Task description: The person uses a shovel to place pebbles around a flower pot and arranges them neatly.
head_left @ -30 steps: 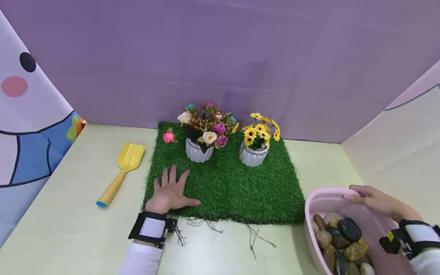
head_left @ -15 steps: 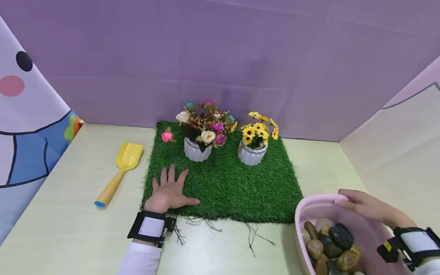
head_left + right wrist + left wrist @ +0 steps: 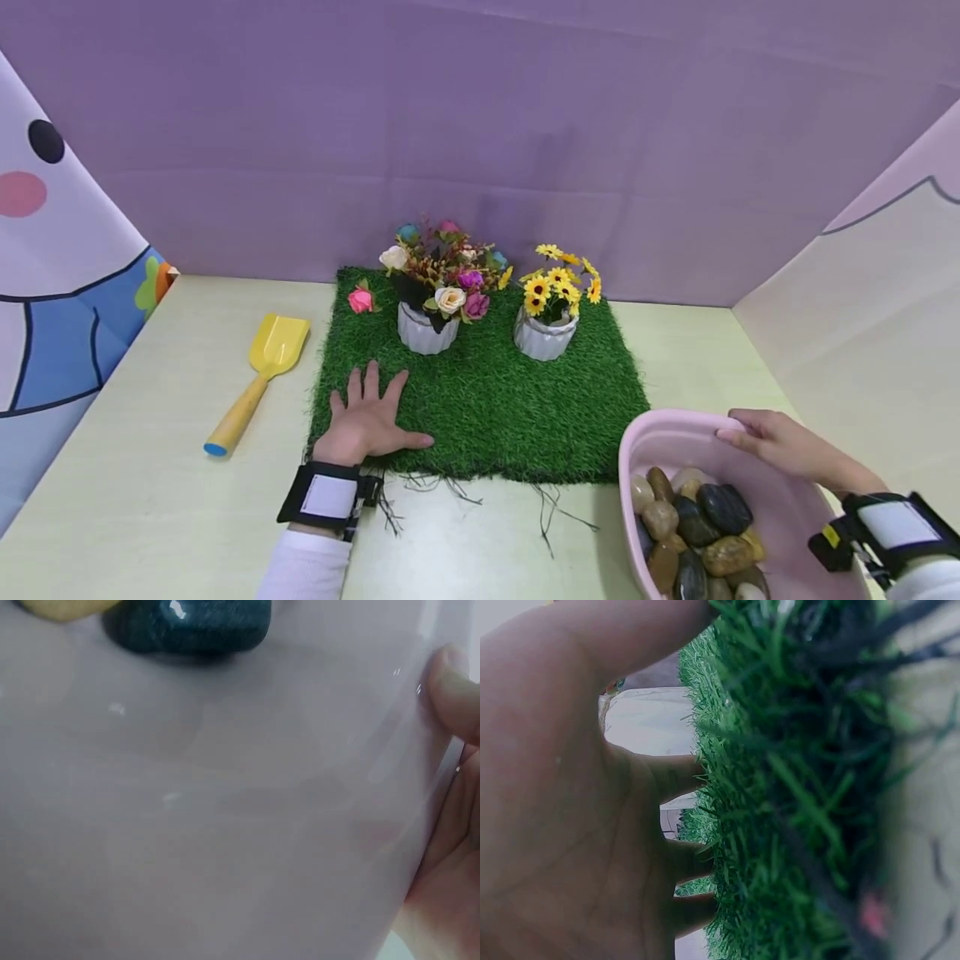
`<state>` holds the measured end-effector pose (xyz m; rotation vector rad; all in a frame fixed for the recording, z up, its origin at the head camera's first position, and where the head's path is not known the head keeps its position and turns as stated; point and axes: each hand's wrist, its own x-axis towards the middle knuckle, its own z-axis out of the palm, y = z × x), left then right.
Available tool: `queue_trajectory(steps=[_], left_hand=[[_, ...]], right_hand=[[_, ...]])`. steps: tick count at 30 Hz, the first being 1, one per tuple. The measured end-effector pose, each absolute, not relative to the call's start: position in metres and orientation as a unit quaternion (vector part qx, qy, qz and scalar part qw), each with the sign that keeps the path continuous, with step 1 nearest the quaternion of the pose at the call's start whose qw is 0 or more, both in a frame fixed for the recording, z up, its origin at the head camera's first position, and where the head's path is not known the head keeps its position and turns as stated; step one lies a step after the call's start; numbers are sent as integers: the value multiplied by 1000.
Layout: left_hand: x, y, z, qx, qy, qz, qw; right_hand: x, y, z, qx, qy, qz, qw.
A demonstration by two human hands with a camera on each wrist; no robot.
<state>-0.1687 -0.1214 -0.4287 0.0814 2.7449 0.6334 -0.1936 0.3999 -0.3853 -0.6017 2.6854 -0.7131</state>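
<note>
My left hand (image 3: 363,422) lies with its fingers spread on the front left part of a green artificial grass mat (image 3: 517,417); the left wrist view has its fingertips down in the blades (image 3: 765,787). At the right, my right hand (image 3: 787,447) grips the far rim of a pink plastic basin (image 3: 636,492), thumb inside and fingers outside. Smooth stones (image 3: 693,525) in black, brown and cream fill the basin's left part. A dark stone (image 3: 195,626) shows at the top of the right wrist view, beyond the basin's smooth inner wall (image 3: 225,787).
Two white pots stand on the mat: one with mixed roses (image 3: 426,330), one with yellow daisy-like flowers (image 3: 543,337). A pink rose head (image 3: 361,299) lies at the mat's back left. Left of it rests a yellow toy shovel (image 3: 258,379). A purple backdrop (image 3: 465,125) rises behind.
The basin with its stones has moved left, closer over the mat's front right corner, with my right hand still on its rim. My left hand stays in place on the mat.
</note>
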Motion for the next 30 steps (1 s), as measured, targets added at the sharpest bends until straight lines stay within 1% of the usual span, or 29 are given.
queue_trajectory(steps=[3, 7, 13, 20, 30], left_hand=[[-168, -122, -430, 29, 961, 223, 162], [-167, -122, -429, 28, 960, 227, 162], [-167, -124, -427, 24, 961, 224, 162], [-167, -122, -429, 23, 961, 222, 163], [-168, -122, -426, 19, 961, 225, 158]], right_hand=[[-194, 398, -383, -180, 935, -254, 170], [-195, 397, -383, -171, 937, -254, 170], [-198, 391, -387, -168, 943, -248, 144], [-196, 370, -391, -190, 945, -243, 107], [-187, 339, -390, -205, 944, -239, 97]])
